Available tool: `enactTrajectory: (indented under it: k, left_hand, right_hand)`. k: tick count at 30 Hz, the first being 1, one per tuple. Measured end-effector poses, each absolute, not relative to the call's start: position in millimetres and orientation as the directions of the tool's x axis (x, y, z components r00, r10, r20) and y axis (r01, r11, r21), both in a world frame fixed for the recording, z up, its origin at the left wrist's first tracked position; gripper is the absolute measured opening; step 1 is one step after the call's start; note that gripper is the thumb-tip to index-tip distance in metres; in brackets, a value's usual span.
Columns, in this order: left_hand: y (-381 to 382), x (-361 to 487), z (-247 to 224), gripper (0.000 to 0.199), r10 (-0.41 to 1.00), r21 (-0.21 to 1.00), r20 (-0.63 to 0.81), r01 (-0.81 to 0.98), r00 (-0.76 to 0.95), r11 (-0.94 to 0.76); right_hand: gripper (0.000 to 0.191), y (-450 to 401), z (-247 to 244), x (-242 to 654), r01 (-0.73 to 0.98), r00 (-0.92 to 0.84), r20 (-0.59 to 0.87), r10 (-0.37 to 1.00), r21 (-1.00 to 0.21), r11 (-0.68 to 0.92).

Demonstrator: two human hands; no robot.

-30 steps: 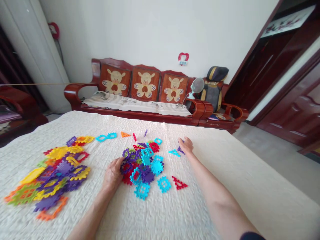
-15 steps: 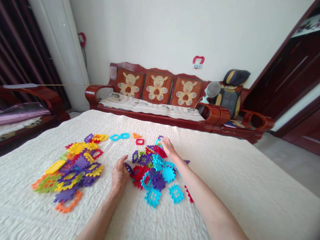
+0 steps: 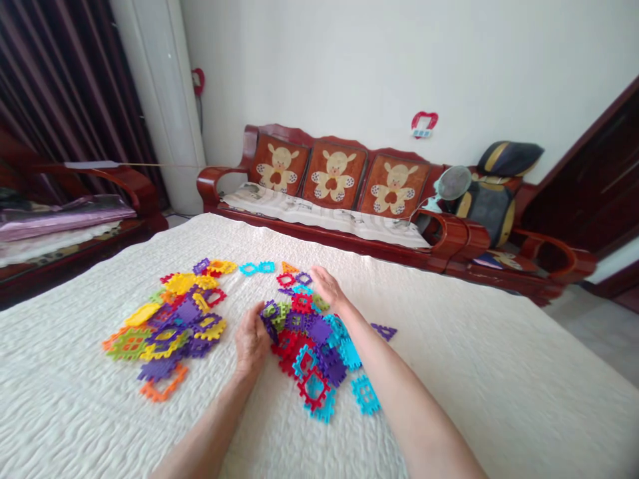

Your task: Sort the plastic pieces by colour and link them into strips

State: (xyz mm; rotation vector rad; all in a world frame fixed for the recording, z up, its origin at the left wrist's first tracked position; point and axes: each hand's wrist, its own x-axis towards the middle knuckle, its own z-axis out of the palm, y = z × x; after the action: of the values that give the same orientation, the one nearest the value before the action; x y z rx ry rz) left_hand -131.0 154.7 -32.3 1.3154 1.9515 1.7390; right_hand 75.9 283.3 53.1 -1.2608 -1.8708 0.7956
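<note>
Well, my left hand (image 3: 251, 339) is curved against the near-left edge of the mixed pile (image 3: 299, 336), its fingers bent beside a tilted purple piece (image 3: 270, 326). I judge that curve works as a low wall, keeping the loose pieces from spreading; whether the fingers pinch the piece or merely prop it, I cannot tell. My right hand (image 3: 327, 286) is at the pile's far side, fingers straight and laid close together, with nothing seen in them, just beside a purple ring piece (image 3: 303, 279). Held flat like that, it seems suited to pushing rather than gripping.

The toothed pieces overlap because they are thin and heaped, lying on a white quilted cover (image 3: 279, 439) whose texture probably slows their sliding. A second pile (image 3: 186, 311), with much yellow and purple, lies apart to my left. Alone beyond my right forearm is a purple triangle (image 3: 384, 331).
</note>
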Motion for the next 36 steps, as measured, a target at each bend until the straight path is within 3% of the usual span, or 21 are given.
enactTrajectory:
  k: [3,5,8,11,16,21,25,29,32,36]
  left_hand:
    - [156,-131,-31,0.033,0.713,0.892,0.379,0.439,-0.590,-0.110]
    - [157,-131,-30,0.032,0.719,0.904,0.359,0.413,-0.595,-0.110]
    - [157,-131,-28,0.031,0.732,0.921,0.315,0.380,-0.604,-0.083]
    - [157,-129,-20,0.032,0.773,0.897,0.322,0.438,-0.547,-0.064]
    - [141,-133,2,0.036,0.869,0.747,0.386,0.658,-0.310,-0.097]
    - [90,-172,-1,0.029,0.831,0.552,0.546,0.791,-0.105,-0.263]
    - [48,-199,-18,0.030,0.829,0.441,0.559,0.846,0.001,-0.299]
    - [38,-201,-24,0.037,0.789,0.516,0.593,0.828,-0.162,-0.218]
    - [42,-199,-20,0.038,0.759,0.617,0.574,0.772,-0.308,-0.154]
    - [43,-199,-14,0.040,0.760,0.667,0.557,0.726,-0.335,-0.169]
  right_hand:
    - [0.035,248,60,114,0.485,-0.158,0.289,0.944,-0.810,0.328]
    - [0.045,221,57,159,0.481,0.001,0.344,0.939,-0.823,0.301]
    - [0.058,176,35,233,0.554,0.263,0.291,0.920,-0.826,0.102]
    - [0.060,138,4,278,0.611,0.381,0.212,0.900,-0.788,-0.073]
    - [0.064,105,-15,251,0.735,0.289,0.213,0.933,-0.674,-0.073]
    - [0.060,99,-11,176,0.804,0.105,0.269,0.957,-0.590,0.078]
    - [0.060,105,-11,121,0.810,0.036,0.311,0.950,-0.566,0.155]
    - [0.061,122,-3,69,0.753,0.005,0.318,0.948,-0.625,0.205]
    - [0.062,137,8,22,0.641,-0.007,0.272,0.962,-0.737,0.213]
    - [0.062,152,26,-54,0.435,-0.013,0.147,0.989,-0.890,0.138]
